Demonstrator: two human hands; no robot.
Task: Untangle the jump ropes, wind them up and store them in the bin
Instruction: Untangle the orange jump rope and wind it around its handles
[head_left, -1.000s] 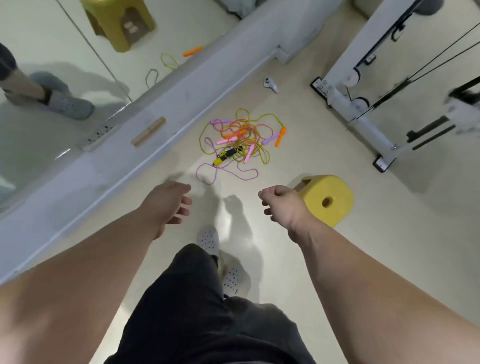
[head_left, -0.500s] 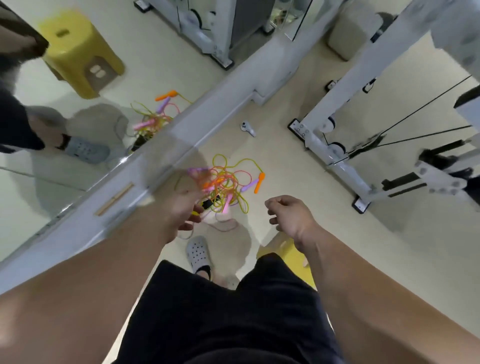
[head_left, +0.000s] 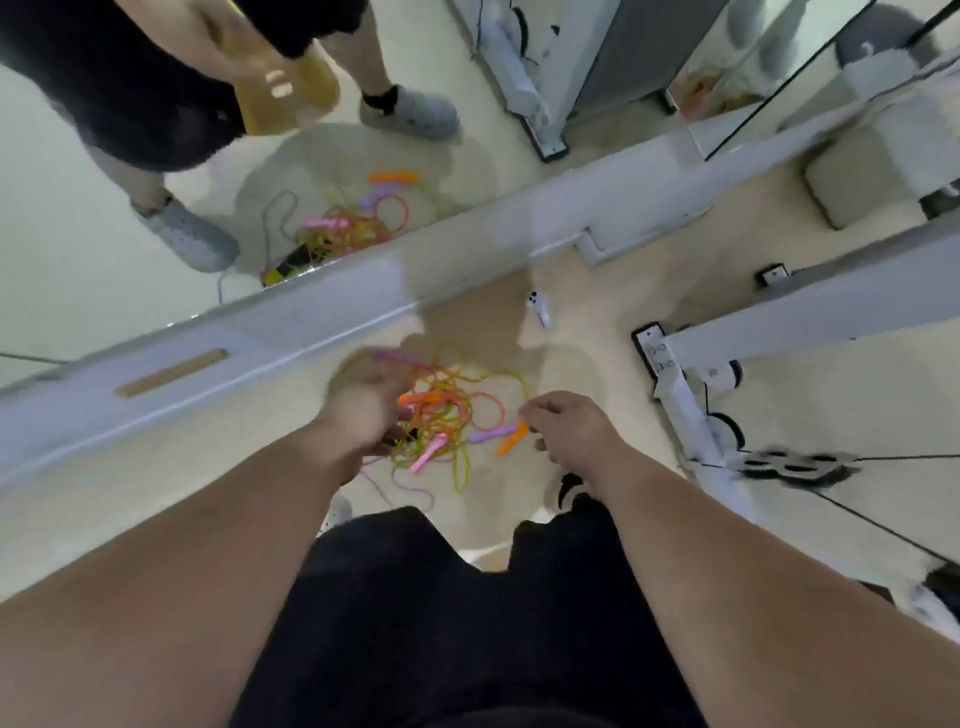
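A tangled pile of jump ropes (head_left: 451, 415) lies on the pale floor just ahead of my knees, with yellow, orange, pink and purple cords. An orange handle (head_left: 511, 442) and a pink handle (head_left: 428, 453) stick out at its near side. My left hand (head_left: 366, 405) is blurred, at the left edge of the pile, fingers spread and touching or just over the cords. My right hand (head_left: 569, 426) hovers at the right edge beside the orange handle, fingers loosely curled, holding nothing I can see. No bin is in view.
A wall mirror on a white ledge (head_left: 291, 332) runs across the back and reflects the ropes and my legs. A white gym machine frame (head_left: 691, 415) with cables stands on the right. A small white controller (head_left: 538, 307) lies beyond the pile.
I have come closer and bent lower. Both hands moved forward and down to the two sides of the rope pile. The yellow stool has gone from direct view.
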